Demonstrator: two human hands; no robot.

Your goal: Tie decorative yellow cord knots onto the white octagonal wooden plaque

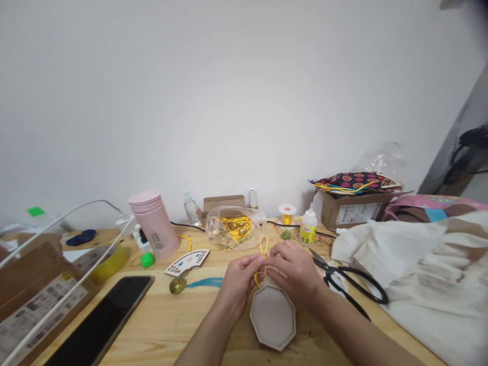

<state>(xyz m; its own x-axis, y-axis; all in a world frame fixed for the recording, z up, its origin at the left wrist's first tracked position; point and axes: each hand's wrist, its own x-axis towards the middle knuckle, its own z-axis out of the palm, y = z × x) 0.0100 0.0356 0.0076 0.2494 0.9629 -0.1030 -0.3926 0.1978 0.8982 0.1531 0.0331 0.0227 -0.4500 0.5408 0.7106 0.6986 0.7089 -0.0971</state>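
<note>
My left hand (241,279) and my right hand (292,269) meet in front of me, fingertips pinched on a yellow cord (264,246). One loop of the cord stands up above my fingers, and a short piece hangs below them. Just under the hands is a pale octagonal plaque (273,317) with a raised rim; whether the cord is tied to it is hidden by my fingers. Left of my left hand lies a fan-shaped decorated piece (187,263) with a brass-coloured bead (177,285) and a blue tassel (206,282).
Black-handled scissors (343,284) lie right of my hands beside white cloth (415,274). Behind stand a glue bottle (308,227), a spool (287,216) and a plastic bag of yellow cord (235,227). A phone (102,320), pink tumbler (154,223) and cardboard box (41,305) are at left.
</note>
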